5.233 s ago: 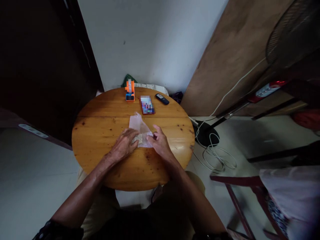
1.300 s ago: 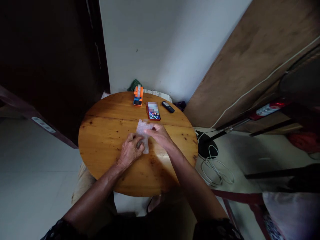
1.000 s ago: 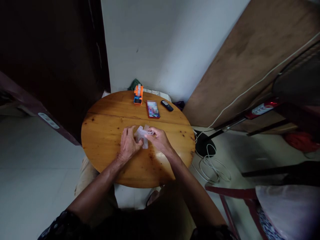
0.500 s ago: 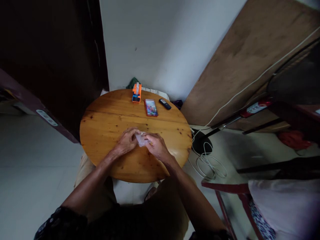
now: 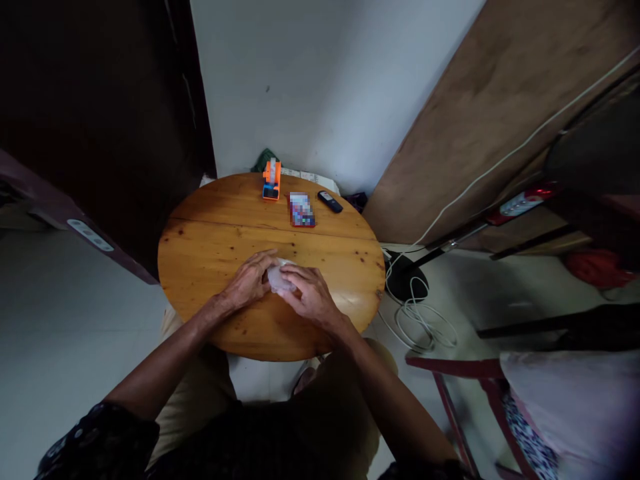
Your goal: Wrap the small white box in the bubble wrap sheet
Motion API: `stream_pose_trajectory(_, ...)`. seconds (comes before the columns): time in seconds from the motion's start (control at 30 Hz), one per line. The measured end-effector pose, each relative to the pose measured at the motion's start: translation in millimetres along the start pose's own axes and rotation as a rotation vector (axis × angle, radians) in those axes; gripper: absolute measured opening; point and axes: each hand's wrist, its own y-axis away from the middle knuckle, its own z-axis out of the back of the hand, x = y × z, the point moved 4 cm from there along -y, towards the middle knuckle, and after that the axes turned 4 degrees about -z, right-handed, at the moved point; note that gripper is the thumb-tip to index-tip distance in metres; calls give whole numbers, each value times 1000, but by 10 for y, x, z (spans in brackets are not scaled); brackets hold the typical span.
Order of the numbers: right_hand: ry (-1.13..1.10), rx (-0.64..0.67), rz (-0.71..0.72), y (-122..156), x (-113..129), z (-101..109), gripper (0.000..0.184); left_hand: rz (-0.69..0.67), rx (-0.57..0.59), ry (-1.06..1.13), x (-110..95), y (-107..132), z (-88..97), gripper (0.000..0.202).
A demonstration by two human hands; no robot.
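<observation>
At frame centre, left hand [image 5: 250, 277] and right hand [image 5: 311, 292], partly curled, grip the whitish plastic [image 5: 279, 277]: bundled compactly, not released.

Between our left hand [image 5: 249, 280] and right hand [image 5: 314, 295], over the table [image 5: 200, 250]: one bundle [image 5: 280, 279]. Beyond them on the tabletop we list, left to right: tape dispenser [image 5: 271, 180], phone [image 5: 301, 210], handset [image 5: 330, 201]. To their right, on the floor: chair [image 5: 463, 367].

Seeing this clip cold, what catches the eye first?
Probably the bright orange tape dispenser near the far edge of the wooden table. Then the left hand and right hand, around a whitish bundle near the table's middle; beyond them lies a red-edged phone.
</observation>
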Motion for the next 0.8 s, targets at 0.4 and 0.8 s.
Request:
stream_pose_trajectory(0.4,-86,-115,-31,-95,-103,-98,35,204,-77,252,72,-59,-67,32)
stream_pose_trajectory(0.8,-537,21,-514,-440,-537,-40,13,343,180,370,5,-277,-33,46)
